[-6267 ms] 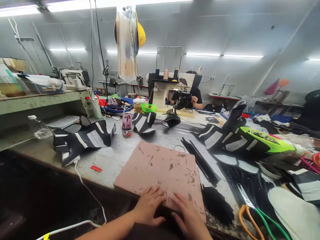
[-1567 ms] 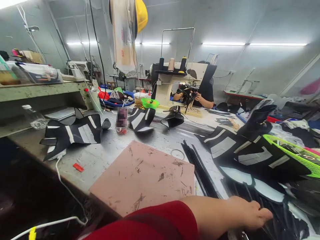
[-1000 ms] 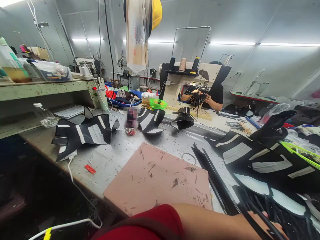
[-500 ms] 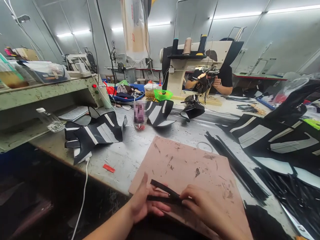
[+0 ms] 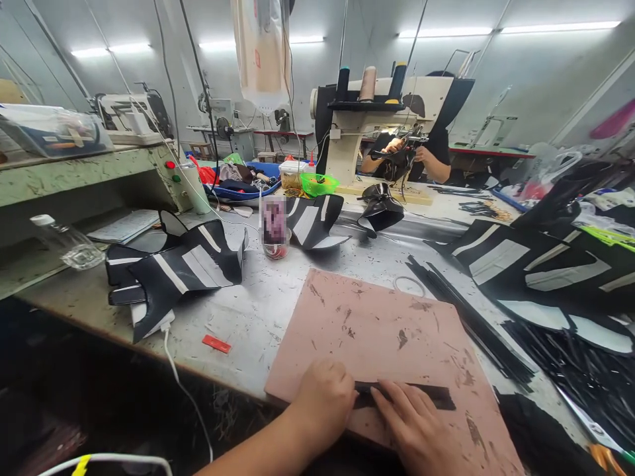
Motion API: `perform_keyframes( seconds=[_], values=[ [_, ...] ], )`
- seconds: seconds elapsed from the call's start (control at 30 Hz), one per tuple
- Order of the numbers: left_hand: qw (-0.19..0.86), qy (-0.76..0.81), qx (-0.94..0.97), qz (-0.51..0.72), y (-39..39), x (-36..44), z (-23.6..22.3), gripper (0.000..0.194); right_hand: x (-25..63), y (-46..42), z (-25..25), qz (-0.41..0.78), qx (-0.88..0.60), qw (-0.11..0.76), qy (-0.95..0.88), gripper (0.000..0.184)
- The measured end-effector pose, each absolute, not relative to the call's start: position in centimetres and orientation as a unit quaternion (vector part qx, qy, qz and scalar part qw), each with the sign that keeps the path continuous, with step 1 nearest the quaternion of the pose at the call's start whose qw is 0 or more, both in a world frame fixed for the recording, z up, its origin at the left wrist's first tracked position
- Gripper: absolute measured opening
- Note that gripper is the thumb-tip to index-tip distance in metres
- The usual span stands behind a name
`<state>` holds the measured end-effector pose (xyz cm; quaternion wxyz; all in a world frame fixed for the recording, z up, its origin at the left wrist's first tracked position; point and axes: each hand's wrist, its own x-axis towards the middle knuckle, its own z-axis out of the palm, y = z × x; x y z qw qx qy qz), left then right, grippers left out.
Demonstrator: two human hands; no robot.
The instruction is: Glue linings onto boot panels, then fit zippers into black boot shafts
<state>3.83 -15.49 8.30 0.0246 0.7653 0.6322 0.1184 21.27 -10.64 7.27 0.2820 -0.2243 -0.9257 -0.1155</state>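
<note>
A black strip [image 5: 441, 396] of leather-like material lies across the pink cutting board [image 5: 377, 330] near its front edge. My left hand [image 5: 322, 400] is closed at the strip's left end, its fingertips turned down out of sight. On the middle of the strip rests my right hand [image 5: 414, 416], fingers stretched out and slightly apart, pressing it against the board. The strip's right end sticks out flat past those fingers.
Black strips [image 5: 466, 324] lie right of the board, beside a dark bundle of strips [image 5: 585, 377] and scissors [image 5: 595, 423]. Black cut pieces [image 5: 183, 264] sit at left near a red piece [image 5: 216, 344]. A co-worker's hands [image 5: 426, 158] work behind a sewing machine [image 5: 347, 139].
The strip, folded between both hands above the board, now lies flat on it. My left hand has turned over and closed; my right hand has spread onto the strip. The view shifted slightly.
</note>
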Motion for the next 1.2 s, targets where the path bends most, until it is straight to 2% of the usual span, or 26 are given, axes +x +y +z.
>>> perform_keyframes(
  seconds=[0.17,0.33,0.6,0.7,0.87,1.1,1.2],
  values=[
    [0.024,0.643,0.755,0.13,-15.2,3.8,8.2,0.009,22.3,-11.5,5.4,-0.127,-0.236,0.312,-0.912,0.033],
    [-0.015,0.63,0.765,0.134,-14.4,3.6,9.1,0.014,22.6,-11.3,5.7,-0.09,-0.325,0.287,-0.897,0.03],
    [0.021,0.623,0.772,0.124,-13.2,4.2,9.3,0.028,22.1,-10.8,6.5,-0.011,-0.397,0.261,-0.88,0.031],
    [0.06,0.64,0.755,0.129,-12.7,5.1,9.2,0.022,22.4,-10.7,6.3,0.001,-0.391,0.268,-0.88,0.032],
    [0.181,0.702,0.669,0.163,-11.4,6.3,10.0,0.015,22.7,-10.6,6.3,0.021,-0.384,0.279,-0.88,0.031],
    [0.203,0.72,0.649,0.138,-11.1,5.5,10.9,0.017,23.0,-10.4,6.3,0.034,-0.374,0.272,-0.886,0.032],
    [0.252,0.756,0.592,0.124,-11.9,3.4,11.2,0.019,23.1,-10.5,6.3,0.033,-0.368,0.274,-0.888,0.032]
  ],
)
